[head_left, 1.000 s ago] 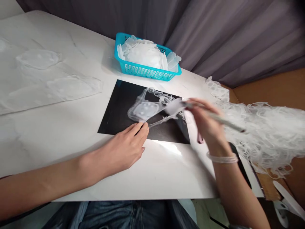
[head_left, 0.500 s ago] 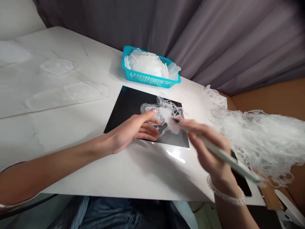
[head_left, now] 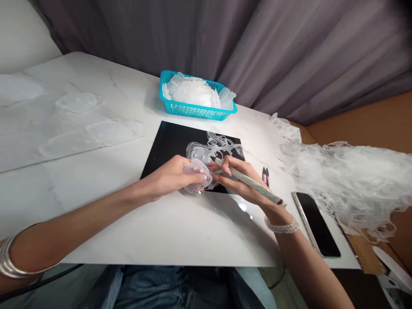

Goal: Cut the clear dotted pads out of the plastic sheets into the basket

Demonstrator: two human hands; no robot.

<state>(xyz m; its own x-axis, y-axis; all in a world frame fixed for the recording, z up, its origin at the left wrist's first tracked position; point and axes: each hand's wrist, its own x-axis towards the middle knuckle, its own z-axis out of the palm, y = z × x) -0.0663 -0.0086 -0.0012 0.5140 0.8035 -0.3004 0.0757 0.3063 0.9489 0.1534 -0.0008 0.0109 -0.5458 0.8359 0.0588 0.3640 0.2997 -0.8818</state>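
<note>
Left fingers (head_left: pixel 193 178) pinch the piece (head_left: pixel 196 166); right fingers (head_left: pixel 236 164) hold the tool (head_left: pixel 252 184), which could nick it if a grip slips.

Readable text, labels, brands, numbers, signs — 0.

the left arm (head_left: pixel 93 219) comes in from the low left side and slants up to the middle. its wrist (head_left: pixel 141 194) is almost straight, and the left hand (head_left: pixel 170 177) is pinching, left thumb (head_left: pixel 195 178) flat on top and the fingers (head_left: pixel 183 160) tucked below (most of them hide from view). the right arm (head_left: pixel 304 253) comes up from the bottom right and leans left. the right hand (head_left: pixel 249 169) is curled in a grip, with the right thumb (head_left: pixel 227 181) stretched toward the left hand. the two hands are very near each other.
</note>
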